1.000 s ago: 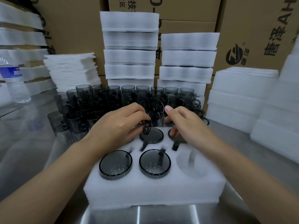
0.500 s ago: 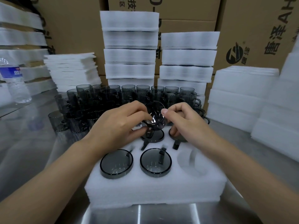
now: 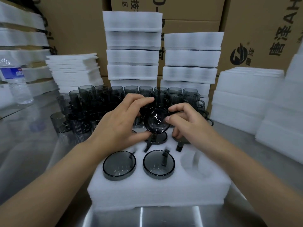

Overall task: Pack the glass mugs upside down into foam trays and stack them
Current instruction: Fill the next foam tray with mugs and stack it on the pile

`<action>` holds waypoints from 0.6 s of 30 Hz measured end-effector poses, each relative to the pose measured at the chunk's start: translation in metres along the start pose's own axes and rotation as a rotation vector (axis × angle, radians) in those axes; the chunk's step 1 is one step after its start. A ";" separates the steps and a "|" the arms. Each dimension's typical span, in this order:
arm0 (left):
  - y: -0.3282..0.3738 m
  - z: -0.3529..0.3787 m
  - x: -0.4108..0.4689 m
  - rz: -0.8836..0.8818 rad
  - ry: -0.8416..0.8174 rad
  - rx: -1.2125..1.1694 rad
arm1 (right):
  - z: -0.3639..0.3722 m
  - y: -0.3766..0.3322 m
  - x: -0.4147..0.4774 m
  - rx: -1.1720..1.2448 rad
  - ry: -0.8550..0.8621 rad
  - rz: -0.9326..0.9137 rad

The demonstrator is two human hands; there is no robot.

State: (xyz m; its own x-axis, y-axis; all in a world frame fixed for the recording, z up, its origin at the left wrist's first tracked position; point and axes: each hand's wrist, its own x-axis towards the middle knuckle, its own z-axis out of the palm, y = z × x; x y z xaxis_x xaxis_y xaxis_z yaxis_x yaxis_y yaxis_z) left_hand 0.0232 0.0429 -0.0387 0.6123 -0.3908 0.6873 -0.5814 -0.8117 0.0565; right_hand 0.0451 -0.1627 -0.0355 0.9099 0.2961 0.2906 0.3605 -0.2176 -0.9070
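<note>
Gripping one smoky glass mug (image 3: 156,120) two-handed. Curled round one side with left hand (image 3: 119,122), thumb under; pinched at opposite edge with right hand (image 3: 188,126). Tilted, round end to camera; can't tell mouth or base. Likely held so to flip mouth-down and line handle with slot. Under right wrist: empty round pocket (image 3: 194,161) in white foam tray (image 3: 157,192), probable target. Under left wrist: two inverted mugs (image 3: 119,163), flat glossy bases up. Soft matte foam, slick hard glass. Beyond fingertips: loose ribbed mugs (image 3: 91,104).
</note>
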 end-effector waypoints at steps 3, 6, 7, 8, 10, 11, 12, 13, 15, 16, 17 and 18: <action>-0.001 0.001 -0.001 -0.001 -0.006 0.003 | 0.000 0.000 -0.001 0.011 -0.013 -0.009; 0.000 0.000 0.000 -0.004 -0.024 -0.005 | 0.000 0.000 -0.001 0.013 -0.020 -0.020; 0.000 -0.001 -0.001 -0.004 -0.028 -0.004 | 0.000 0.000 -0.001 0.015 -0.019 -0.025; 0.001 -0.001 -0.001 -0.003 -0.030 -0.001 | 0.000 0.000 -0.001 0.017 -0.017 -0.028; 0.001 -0.001 -0.001 -0.003 -0.029 0.007 | 0.000 -0.001 -0.002 0.016 -0.013 -0.039; 0.001 -0.001 -0.001 -0.004 -0.028 0.008 | 0.000 0.000 -0.002 0.015 -0.011 -0.047; 0.001 -0.001 0.000 -0.003 -0.027 0.007 | 0.000 0.000 -0.002 0.017 -0.008 -0.055; 0.001 -0.001 0.000 -0.002 -0.028 0.007 | 0.000 0.000 -0.002 0.021 -0.004 -0.060; 0.001 -0.001 0.000 0.001 -0.028 0.013 | 0.001 0.001 -0.001 0.025 0.008 -0.066; 0.001 -0.002 0.000 0.003 -0.028 0.018 | 0.001 0.002 -0.001 0.023 0.012 -0.066; 0.001 -0.002 0.000 0.004 -0.029 0.020 | 0.001 0.002 -0.001 0.023 0.013 -0.065; 0.002 -0.002 0.000 0.002 -0.029 0.021 | 0.001 0.002 0.000 0.026 0.013 -0.064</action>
State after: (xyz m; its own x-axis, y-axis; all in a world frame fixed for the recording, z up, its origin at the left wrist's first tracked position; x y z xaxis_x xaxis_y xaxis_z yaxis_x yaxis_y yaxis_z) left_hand 0.0211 0.0426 -0.0374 0.6262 -0.4047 0.6663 -0.5716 -0.8196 0.0394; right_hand 0.0456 -0.1628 -0.0380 0.8880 0.2961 0.3520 0.4125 -0.1744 -0.8941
